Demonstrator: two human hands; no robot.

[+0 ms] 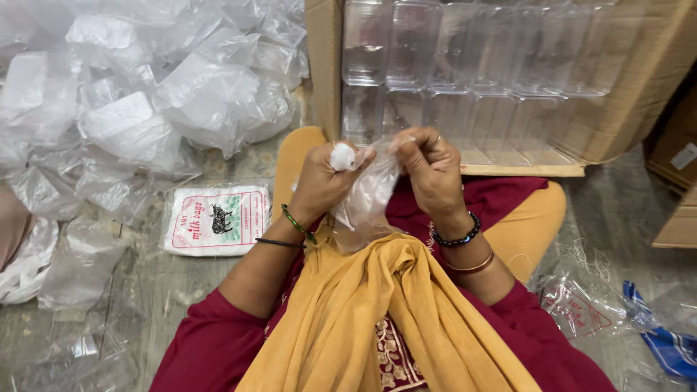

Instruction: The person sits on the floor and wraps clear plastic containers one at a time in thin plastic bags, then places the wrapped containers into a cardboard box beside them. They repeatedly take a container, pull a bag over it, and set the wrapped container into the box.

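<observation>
My left hand (324,181) grips the bunched top of a thin clear plastic bag (367,203), a white knot of film sticking up above the fingers. My right hand (428,170) pinches the same bag's upper edge from the right side. The bag hangs down between both hands over my lap, above a mustard-yellow scarf (377,312). What the bag contains is too hazy to tell. Both wrists wear bangles.
An open cardboard box (624,109) right in front holds rows of clear plastic containers (465,65). A heap of filled plastic bags (131,101) lies at the left. A flat printed white packet (216,220) lies on the floor. Loose bags and blue wrapping (664,341) lie at the right.
</observation>
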